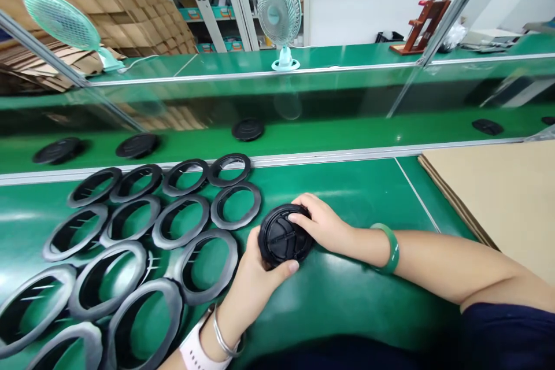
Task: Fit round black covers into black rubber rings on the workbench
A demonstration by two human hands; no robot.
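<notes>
A round black plastic cap with ribbed spokes rests on the green table, held between both hands. My left hand grips its near-left edge, thumb pressed on the rim. My right hand curls over its far-right edge, fingers on top. To the left lie several black plastic rings in overlapping rows.
Several assembled black caps sit on the conveyor belt beyond a metal rail. A stack of cardboard sheets lies at the right. Two small green fans stand on the far bench, with folded cartons behind.
</notes>
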